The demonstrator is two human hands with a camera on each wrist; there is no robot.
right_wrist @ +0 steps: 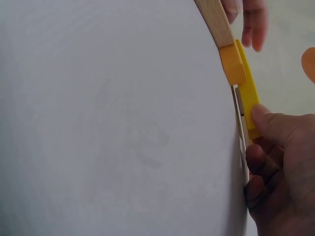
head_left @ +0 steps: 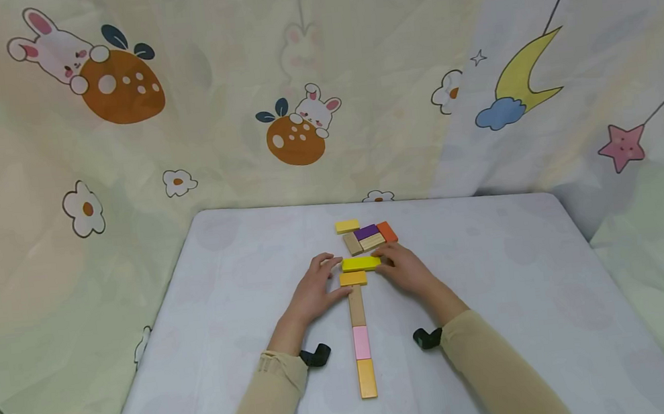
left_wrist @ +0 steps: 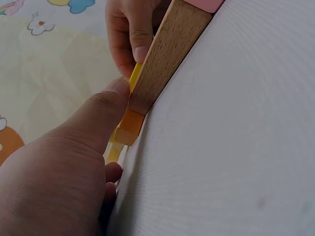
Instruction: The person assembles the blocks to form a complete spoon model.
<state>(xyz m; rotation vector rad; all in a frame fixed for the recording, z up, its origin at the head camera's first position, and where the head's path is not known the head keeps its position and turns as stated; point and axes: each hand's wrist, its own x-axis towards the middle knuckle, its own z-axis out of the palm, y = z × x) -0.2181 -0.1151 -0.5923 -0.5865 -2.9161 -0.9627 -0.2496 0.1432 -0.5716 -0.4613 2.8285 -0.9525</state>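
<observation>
A bright yellow block [head_left: 360,264] lies crosswise, with my right hand [head_left: 407,269] pinching its right end; the right wrist view shows the thumb on that block [right_wrist: 249,91]. My left hand [head_left: 315,288] is spread at the left side, its fingertips near the yellow block's other end. Its thumb reaches the top of a natural wood block [head_left: 357,307]. Between the yellow block and the wood one lies an orange-yellow block [head_left: 353,279]. Below, in line, follow a pink block [head_left: 361,343] and a light orange block [head_left: 367,379].
Beyond the hands sits a small cluster: a pale yellow block [head_left: 347,226], a purple block [head_left: 366,232], an orange-red block [head_left: 387,231] and wooden ones [head_left: 352,243]. All lie on a white-covered table [head_left: 497,270], with a patterned cloth [head_left: 220,63] behind.
</observation>
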